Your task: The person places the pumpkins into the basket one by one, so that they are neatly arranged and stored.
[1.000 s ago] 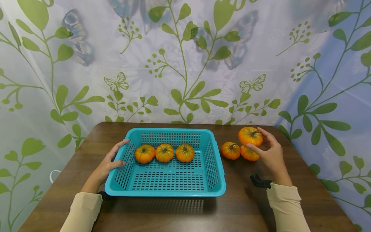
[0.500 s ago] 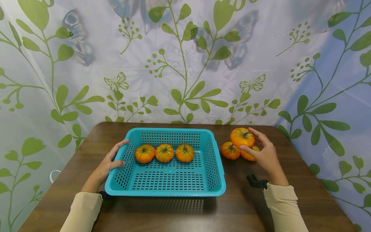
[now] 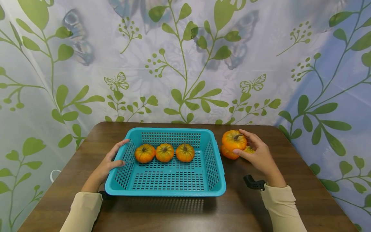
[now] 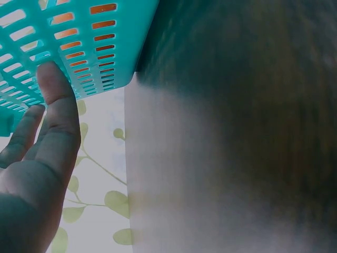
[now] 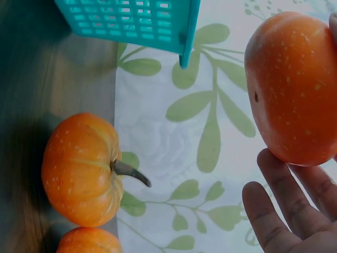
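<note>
One basket, turquoise plastic, perforated, on a dark wood table; inside, towards the far side, three orange pumpkins in a row, stems up: a left one, a middle one, a right one; one left hand, fingers spread and nearly straight, resting on the left side of the basket; one right hand, thumb and fingers parted by the breadth of the held pumpkin and pinching it; said pumpkin orange, pale-flecked beneath, stem up, raised above the table to the right of the basket, well clear of the tabletop in the right wrist view; two further pumpkins on the table, a near-basket one and an outer one, each partly hidden in the head view; two beige sleeves; one black wrist mount at the right cuff; backdrop, a pale cloth with green leaves and butterflies.
</note>
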Action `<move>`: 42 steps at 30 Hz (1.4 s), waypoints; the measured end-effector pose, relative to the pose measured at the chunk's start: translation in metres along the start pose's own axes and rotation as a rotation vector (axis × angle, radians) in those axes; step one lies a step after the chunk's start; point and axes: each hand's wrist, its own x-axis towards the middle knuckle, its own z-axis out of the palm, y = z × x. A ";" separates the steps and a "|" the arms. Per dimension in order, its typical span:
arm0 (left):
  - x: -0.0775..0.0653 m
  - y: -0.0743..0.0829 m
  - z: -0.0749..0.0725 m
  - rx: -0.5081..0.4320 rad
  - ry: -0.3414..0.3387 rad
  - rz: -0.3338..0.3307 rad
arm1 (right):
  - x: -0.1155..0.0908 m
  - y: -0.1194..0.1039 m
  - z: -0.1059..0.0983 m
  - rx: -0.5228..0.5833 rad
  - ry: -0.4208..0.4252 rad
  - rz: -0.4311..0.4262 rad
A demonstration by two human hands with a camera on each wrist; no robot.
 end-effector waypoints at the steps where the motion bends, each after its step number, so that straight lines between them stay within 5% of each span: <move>1: 0.000 0.000 0.000 -0.001 -0.001 -0.001 | 0.000 -0.001 0.001 0.005 -0.007 -0.012; 16: 0.000 0.000 -0.001 -0.010 -0.005 0.006 | 0.001 -0.015 0.011 -0.008 -0.146 -0.067; 27: 0.001 0.000 0.000 -0.015 -0.009 -0.002 | 0.002 -0.027 0.014 0.101 -0.268 -0.091; 42: 0.000 0.001 0.001 -0.014 -0.006 -0.005 | 0.012 -0.054 0.014 0.019 -0.396 -0.202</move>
